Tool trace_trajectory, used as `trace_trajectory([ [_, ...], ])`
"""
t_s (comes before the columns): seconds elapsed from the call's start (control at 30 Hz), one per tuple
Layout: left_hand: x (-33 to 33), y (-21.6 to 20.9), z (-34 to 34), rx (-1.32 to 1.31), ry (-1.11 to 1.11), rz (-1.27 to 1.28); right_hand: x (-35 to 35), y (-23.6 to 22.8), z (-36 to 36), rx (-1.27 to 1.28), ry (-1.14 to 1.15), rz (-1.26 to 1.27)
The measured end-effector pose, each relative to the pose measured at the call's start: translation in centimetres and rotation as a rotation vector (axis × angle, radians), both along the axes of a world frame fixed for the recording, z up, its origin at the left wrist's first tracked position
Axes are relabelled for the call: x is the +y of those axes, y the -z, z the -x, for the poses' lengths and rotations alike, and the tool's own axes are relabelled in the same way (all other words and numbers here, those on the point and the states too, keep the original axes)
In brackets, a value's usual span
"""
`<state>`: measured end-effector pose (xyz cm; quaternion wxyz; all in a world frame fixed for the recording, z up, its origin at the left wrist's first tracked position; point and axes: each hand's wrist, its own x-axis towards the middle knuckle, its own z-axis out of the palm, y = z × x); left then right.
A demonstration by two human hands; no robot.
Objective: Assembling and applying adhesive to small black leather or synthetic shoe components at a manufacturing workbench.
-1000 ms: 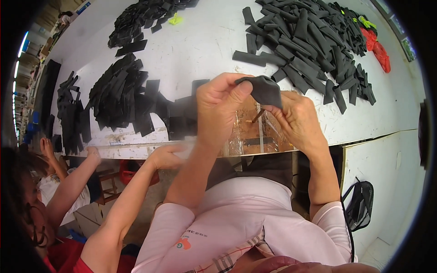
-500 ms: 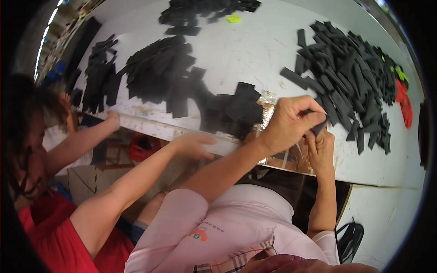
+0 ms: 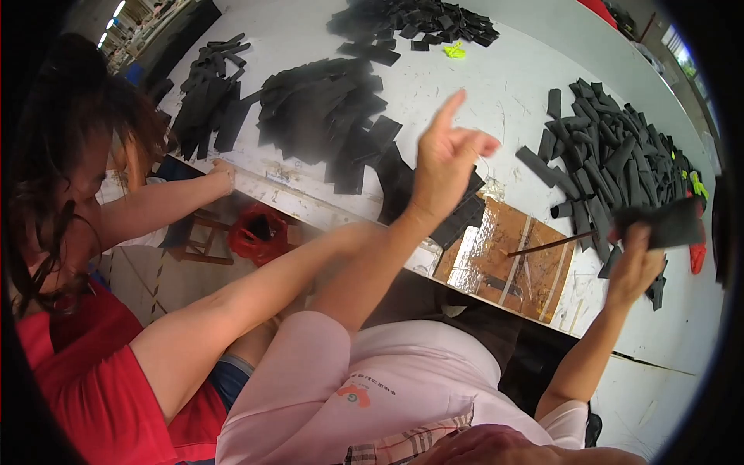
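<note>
My left hand [image 3: 448, 167] is raised over the near end of a spread of flat black fabric pieces [image 3: 318, 108], its index finger stretched out and nothing held. My right hand [image 3: 637, 267] grips a black fabric tube [image 3: 670, 223], slightly blurred, beside a large pile of similar black tubes [image 3: 612, 147] on the right. Between my hands, at the table's near edge, lies a shiny brown board [image 3: 496, 263] with pale strips across it. A thin brown stick [image 3: 552, 242] reaches from the board toward the pile.
At my left a person in a red top [image 3: 101, 387] works at the same white table [image 3: 480, 85], one arm reaching close to my left forearm. A red bag-lined container [image 3: 260, 235] stands below the edge. More black pieces [image 3: 434, 19] and a yellow scrap [image 3: 455, 50] lie at the far side.
My hands were together on a black piece over the board. Since then the left has let go and moved up and left; the right has carried the tube right, to the pile. The view has shifted.
</note>
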<state>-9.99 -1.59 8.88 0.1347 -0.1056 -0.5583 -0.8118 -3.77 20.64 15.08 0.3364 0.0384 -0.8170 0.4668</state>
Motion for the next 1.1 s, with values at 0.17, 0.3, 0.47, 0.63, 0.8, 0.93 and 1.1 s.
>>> trace_trajectory([
  [0.17,0.1,2.6,-1.9,-0.209,0.096,0.033,7.1,-0.4,6.8,-0.199,-1.032,1.110],
  [0.3,-2.0,9.2,-4.9,-0.353,-0.210,0.147,5.2,8.0,3.5,-0.489,-0.384,1.206],
  [0.47,-1.7,10.4,-3.1,-0.383,-0.245,0.493,1.5,14.2,-4.4,-0.529,0.018,0.959],
  [0.63,0.0,9.6,-0.5,-0.333,-0.350,0.879,-1.2,15.8,-5.8,-0.572,0.008,0.957],
  [0.8,-0.1,11.3,0.9,-0.398,-0.326,1.169,-1.8,16.0,-5.5,-0.590,0.059,0.850],
  [0.93,-0.6,11.7,0.7,-0.284,-0.333,0.942,-1.9,16.4,-5.8,-0.569,0.074,0.804],
  [1.1,-1.4,9.6,-0.2,-0.191,-0.463,0.451,-1.6,16.5,-5.6,-0.584,0.057,0.845],
])
